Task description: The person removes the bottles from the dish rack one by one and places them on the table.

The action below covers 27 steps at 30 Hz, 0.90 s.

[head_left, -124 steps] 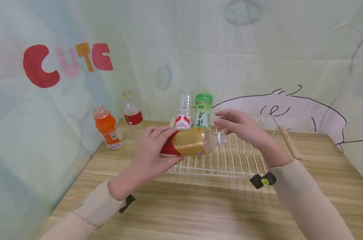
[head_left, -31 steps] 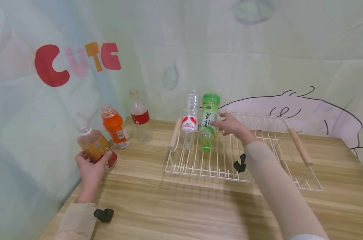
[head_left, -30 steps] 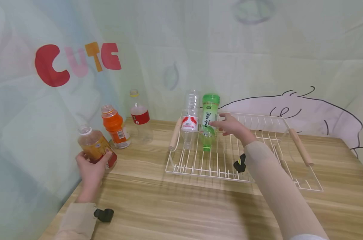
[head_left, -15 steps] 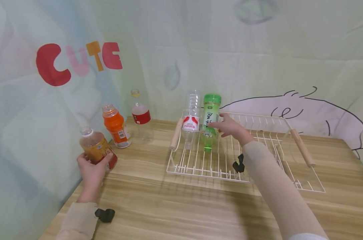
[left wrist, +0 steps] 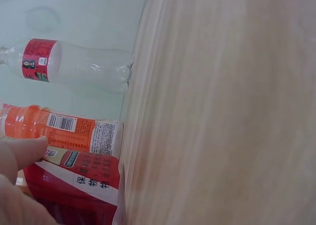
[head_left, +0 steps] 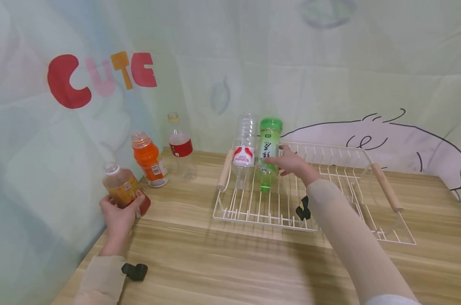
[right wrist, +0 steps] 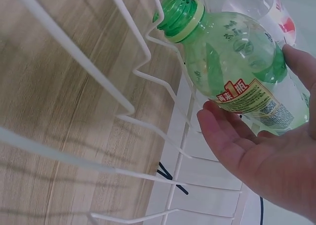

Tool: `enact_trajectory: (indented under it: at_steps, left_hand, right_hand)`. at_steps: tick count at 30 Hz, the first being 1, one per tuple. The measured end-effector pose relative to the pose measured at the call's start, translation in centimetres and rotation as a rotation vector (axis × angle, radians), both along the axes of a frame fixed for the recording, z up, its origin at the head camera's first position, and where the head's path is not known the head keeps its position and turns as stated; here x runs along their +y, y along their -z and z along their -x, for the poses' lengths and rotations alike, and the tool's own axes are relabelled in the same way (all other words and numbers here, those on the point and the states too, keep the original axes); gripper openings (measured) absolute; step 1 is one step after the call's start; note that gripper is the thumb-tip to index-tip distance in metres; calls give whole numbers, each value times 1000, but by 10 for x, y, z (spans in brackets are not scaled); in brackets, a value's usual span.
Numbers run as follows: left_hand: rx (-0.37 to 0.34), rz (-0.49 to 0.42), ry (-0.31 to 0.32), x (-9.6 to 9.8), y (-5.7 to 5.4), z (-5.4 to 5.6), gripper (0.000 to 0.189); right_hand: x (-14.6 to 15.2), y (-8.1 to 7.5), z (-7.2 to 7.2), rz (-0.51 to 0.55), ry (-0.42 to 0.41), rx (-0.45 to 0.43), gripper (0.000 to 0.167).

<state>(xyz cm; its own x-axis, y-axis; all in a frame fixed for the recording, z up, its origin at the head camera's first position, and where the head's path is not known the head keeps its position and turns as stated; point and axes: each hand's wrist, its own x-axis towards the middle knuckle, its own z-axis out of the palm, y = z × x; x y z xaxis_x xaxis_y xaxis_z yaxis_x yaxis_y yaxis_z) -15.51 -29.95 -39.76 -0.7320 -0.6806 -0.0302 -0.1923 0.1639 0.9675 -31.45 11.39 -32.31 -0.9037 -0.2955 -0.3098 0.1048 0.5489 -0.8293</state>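
Note:
At the left of the table, my left hand (head_left: 119, 214) grips the lower part of an uncapped plastic drink bottle (head_left: 121, 184) with a gold and red label. It stands upright; in the left wrist view its red label (left wrist: 94, 180) lies under the thumb. My right hand (head_left: 293, 163) is at a green plastic bottle (head_left: 269, 140), which stands neck down in the white wire dish rack (head_left: 268, 219). Thumb and fingers curve round the sides of the green bottle (right wrist: 232, 57) in the right wrist view. A clear bottle (head_left: 243, 156) with a red and white label is also neck down beside it.
An orange bottle (head_left: 148, 159) stands close behind the bottle in my left hand. Farther back is a clear bottle with a red label (head_left: 181, 148). Wooden handles (head_left: 387, 186) flank the rack. A printed cloth (head_left: 215, 51) hangs along the back and left side.
Four seconds ago my left hand held the gold-labelled bottle sideways over the rack; now it stands at the left. My right hand has moved from near its neck to the green bottle.

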Motion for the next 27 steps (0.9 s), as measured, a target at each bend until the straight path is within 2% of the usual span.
enact_trajectory:
  at_steps: [12, 20, 27]
  left_hand:
    - [0, -12, 31, 0, -2, 1, 93]
    - [-10, -7, 60, 3, -16, -3, 100]
    - [8, 22, 39, 6, -31, -8, 102]
  right_hand:
    - [2, 1, 0, 37, 15, 28, 93]
    - [9, -4, 1, 63, 44, 73, 90]
    - [14, -12, 1, 109, 48, 74, 90]
